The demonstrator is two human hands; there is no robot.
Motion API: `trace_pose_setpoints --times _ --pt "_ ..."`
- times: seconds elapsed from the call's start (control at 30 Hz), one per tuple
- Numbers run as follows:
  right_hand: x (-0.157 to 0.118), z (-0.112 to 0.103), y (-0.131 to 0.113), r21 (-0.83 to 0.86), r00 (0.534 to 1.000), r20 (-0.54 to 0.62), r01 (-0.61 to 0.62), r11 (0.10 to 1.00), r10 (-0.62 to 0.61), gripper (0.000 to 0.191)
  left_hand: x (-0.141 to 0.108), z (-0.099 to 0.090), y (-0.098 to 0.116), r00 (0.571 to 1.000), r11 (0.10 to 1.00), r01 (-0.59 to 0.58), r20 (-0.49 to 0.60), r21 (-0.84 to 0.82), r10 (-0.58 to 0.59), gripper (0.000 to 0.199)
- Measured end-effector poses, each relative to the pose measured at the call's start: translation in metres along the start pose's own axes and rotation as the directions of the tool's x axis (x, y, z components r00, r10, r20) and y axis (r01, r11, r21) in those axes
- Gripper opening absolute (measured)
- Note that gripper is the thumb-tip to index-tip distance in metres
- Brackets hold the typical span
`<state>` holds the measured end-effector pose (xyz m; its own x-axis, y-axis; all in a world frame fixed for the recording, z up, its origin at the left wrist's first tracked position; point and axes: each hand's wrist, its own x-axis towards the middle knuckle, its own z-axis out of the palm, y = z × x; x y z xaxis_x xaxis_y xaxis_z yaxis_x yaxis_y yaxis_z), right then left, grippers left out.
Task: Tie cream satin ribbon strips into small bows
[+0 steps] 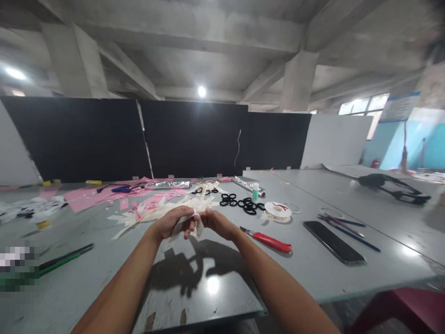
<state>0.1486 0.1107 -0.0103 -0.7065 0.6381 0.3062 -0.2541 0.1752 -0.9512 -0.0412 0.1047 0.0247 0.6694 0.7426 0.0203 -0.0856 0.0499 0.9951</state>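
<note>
Both my hands meet above the middle of the grey table (pixel 222 306), close to a heap of cream strips (pixel 156 213). A pale, thin cream strip (pixel 180 227) hangs between them. My left hand (pixel 175 222) pinches it from the left, fingers curled. From the right, my right hand (pixel 217 221) closes its fingertips on the same strip. Just right of my right hand lies a red-handled knife (pixel 271 241). A white ribbon spool (pixel 278 211) and several black scissors (pixel 248 205) sit behind it.
A black phone (pixel 333 242), tweezers (pixel 349 228) and a black strap-like item (pixel 396 186) lie to the right. Pink sheets (pixel 86 197), foil (pixel 168 184) and a glue stick (pixel 255 192) are farther back. A green-and-black tool (pixel 66 260) lies left. Black panels (pixel 194 139) stand behind.
</note>
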Motion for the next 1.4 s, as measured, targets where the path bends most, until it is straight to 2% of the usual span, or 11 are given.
trace_pose_setpoints --times 0.17,0.27,0.37,0.43,0.53,0.6,0.73,0.87,1.1,1.23,1.4 --pt "-0.007 -0.005 0.001 0.122 0.995 -0.045 -0.083 0.989 0.089 0.048 0.002 -0.002 -0.002 0.998 0.996 0.015 -0.054 -0.083 -0.019 0.027" --pt "-0.011 -0.005 -0.004 0.184 0.967 0.078 -0.254 0.949 0.244 0.053 0.001 -0.002 -0.002 0.999 0.999 0.043 -0.013 -0.005 -0.043 0.027" --pt "-0.013 -0.001 -0.006 0.133 0.888 0.204 -0.442 0.887 0.412 0.066 0.001 -0.003 0.000 0.996 0.996 0.055 0.073 0.074 -0.060 0.028" --pt "-0.015 0.002 -0.006 0.107 0.864 0.249 -0.474 0.874 0.438 0.066 0.001 -0.003 -0.001 0.993 0.995 0.060 0.094 0.084 -0.068 0.028" --pt "-0.016 0.004 -0.006 0.152 0.911 0.266 -0.362 0.920 0.314 0.053 0.002 -0.004 -0.002 0.997 0.999 0.052 0.058 -0.006 -0.051 0.026" --pt "-0.016 0.003 -0.007 0.196 0.960 0.200 -0.234 0.952 0.195 0.045 0.002 -0.005 -0.003 0.998 0.995 0.044 0.050 -0.087 -0.040 0.025" --pt "-0.013 0.004 -0.012 0.274 0.998 0.061 -0.037 0.961 0.021 0.051 0.002 -0.003 -0.004 0.995 0.993 0.039 0.100 -0.113 -0.028 0.023" --pt "-0.010 0.014 -0.009 0.349 0.983 0.155 -0.150 0.925 0.101 0.058 0.000 -0.003 -0.003 0.990 0.999 -0.019 0.139 -0.038 0.024 0.024" --pt "-0.006 0.021 0.007 0.318 0.894 0.320 -0.412 0.854 0.313 0.066 0.000 -0.005 -0.003 0.989 0.999 -0.005 0.147 -0.043 0.011 0.020" --pt "-0.008 0.018 0.003 0.367 0.933 0.298 -0.308 0.878 0.203 0.044 0.002 -0.007 -0.004 0.991 0.994 -0.011 0.131 -0.106 0.025 0.017" --pt "-0.013 0.006 -0.012 0.364 1.000 0.007 -0.013 0.931 0.012 0.026 0.002 -0.019 -0.005 0.993 0.971 -0.016 0.107 -0.240 0.043 0.017"
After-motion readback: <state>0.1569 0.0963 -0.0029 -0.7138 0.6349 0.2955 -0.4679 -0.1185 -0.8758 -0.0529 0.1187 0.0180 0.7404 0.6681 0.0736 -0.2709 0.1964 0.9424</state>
